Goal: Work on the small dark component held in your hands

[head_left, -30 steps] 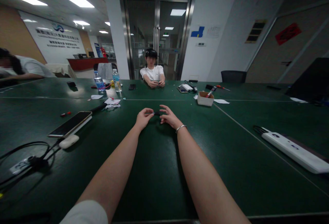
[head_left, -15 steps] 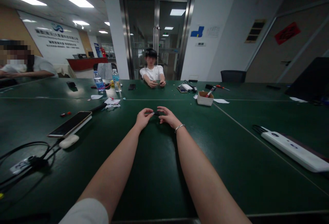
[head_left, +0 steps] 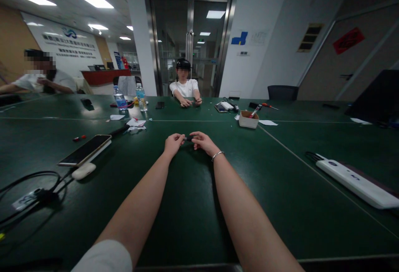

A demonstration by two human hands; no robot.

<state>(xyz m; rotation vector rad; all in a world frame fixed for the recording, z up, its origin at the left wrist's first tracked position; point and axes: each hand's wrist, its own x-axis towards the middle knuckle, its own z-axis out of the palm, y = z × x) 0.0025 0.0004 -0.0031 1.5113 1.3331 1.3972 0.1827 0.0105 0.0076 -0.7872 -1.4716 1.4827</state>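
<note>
Over the middle of the green table, a small black piece with a shiny, silvery left end (head_left: pixel 188 138) spans the gap between my hands; it is too small to name. My left hand (head_left: pixel 173 144) pinches the silvery end between thumb and fingertips. From the other side, my right hand (head_left: pixel 203 142) has its thumb and curled fingers at the black end, partly covering it. A metal bangle (head_left: pixel 217 155) circles my right wrist.
On the left lie a phone (head_left: pixel 85 150), a white mouse-like piece (head_left: pixel 83 171) and cables (head_left: pixel 46 197). Farther off stand water bottles (head_left: pixel 141 98) and a small box (head_left: pixel 248 120). A white power bank (head_left: pixel 355 180) lies right. One person (head_left: pixel 185 87) sits opposite, another (head_left: pixel 59 78) far left.
My left fingers have closed more tightly on the small piece, and my right fingers have come down onto its black end. The person at far left has shifted right and raised a hand.
</note>
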